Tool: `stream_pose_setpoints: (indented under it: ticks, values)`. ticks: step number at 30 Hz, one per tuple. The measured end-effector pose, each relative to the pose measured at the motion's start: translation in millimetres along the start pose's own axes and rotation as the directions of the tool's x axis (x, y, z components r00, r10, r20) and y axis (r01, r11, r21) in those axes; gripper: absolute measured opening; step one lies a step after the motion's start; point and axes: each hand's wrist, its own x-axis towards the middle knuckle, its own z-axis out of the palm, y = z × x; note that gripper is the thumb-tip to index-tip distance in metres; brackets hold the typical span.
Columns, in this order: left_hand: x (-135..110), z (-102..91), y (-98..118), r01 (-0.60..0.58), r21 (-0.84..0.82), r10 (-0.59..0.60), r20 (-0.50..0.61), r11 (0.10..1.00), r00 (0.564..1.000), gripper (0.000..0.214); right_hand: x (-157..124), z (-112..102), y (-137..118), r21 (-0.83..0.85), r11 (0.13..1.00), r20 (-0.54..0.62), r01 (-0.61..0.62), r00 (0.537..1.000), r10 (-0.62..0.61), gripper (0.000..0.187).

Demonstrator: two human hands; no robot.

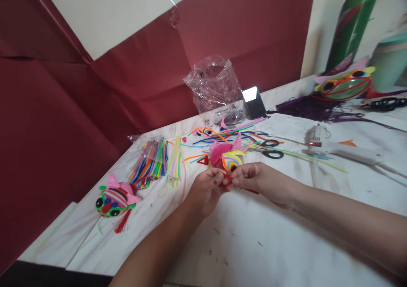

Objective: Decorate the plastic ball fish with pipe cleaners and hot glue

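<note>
Between my two hands is a red pipe cleaner (227,179), pinched by the fingers of both. My left hand (208,189) grips it from the left, fingers curled. From the other side my right hand (251,179) closes thumb and fingers on it, and a red end sticks out below that hand. Right behind my fingers lies a pink and yellow fish-like craft figure (222,154) with a ringed eye, partly covered by my hands. Just left of that figure is a small red triangle (203,160) of bent pipe cleaner.
Bundled pipe cleaners (151,162) and a finished fish figure (114,198) lie at left. Scissors (273,154), loose pipe cleaners and a glue gun (346,151) are at right. Behind stand a phone (253,104), a clear plastic bag (216,85) and another figure (346,85).
</note>
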Motion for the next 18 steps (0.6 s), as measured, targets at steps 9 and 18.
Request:
stream_pose_setpoints:
  ticks: [9, 18]
  values:
    - [0.9, -0.3, -8.3, -0.117, 0.035, 0.119, -0.083, 0.993, 0.989, 0.035, 3.3, 0.0, 3.8, -0.052, 0.998, -0.156, 0.039, 0.987, -0.046, 0.033]
    - [-2.1, -6.3, -13.7, -0.120, 0.494, 0.196, -0.104, 0.861, 0.975, 0.017, 3.9, 2.5, 5.4, -0.008, 0.999, -0.209, 0.051, 0.977, -0.051, 0.036]
